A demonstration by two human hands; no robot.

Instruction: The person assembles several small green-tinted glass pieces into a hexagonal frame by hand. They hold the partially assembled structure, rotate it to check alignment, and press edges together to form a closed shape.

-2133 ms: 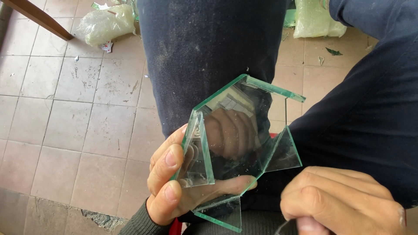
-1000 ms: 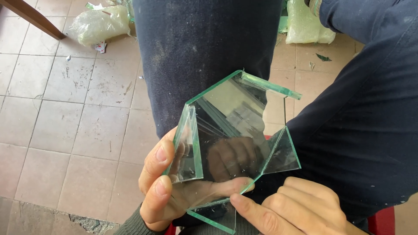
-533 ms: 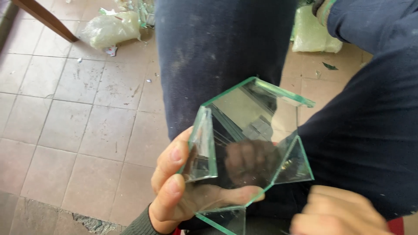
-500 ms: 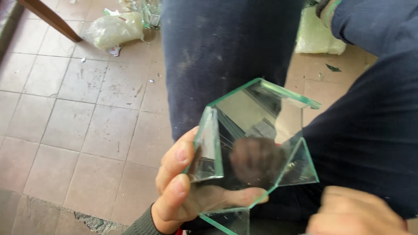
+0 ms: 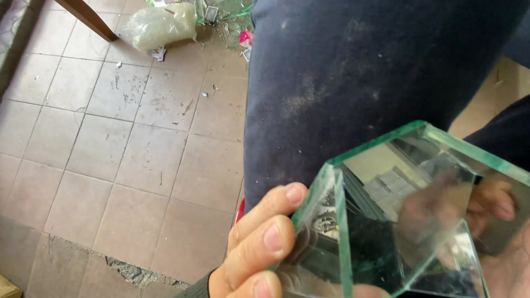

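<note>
Glass piece [image 5: 408,221] sits in left hand [image 5: 259,254] grip; right hand [image 5: 508,243] grip behind it, unclear.

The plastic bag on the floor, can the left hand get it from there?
Probably not: the left hand is wrapped around the glass piece, and the plastic bag lies far off across the tiles.

Tiled floor [image 5: 110,138] left is open; dark trouser leg [image 5: 353,72] blocks centre, plastic bag [image 5: 160,25] + prob. glass scraps [image 5: 226,11] up top.
</note>
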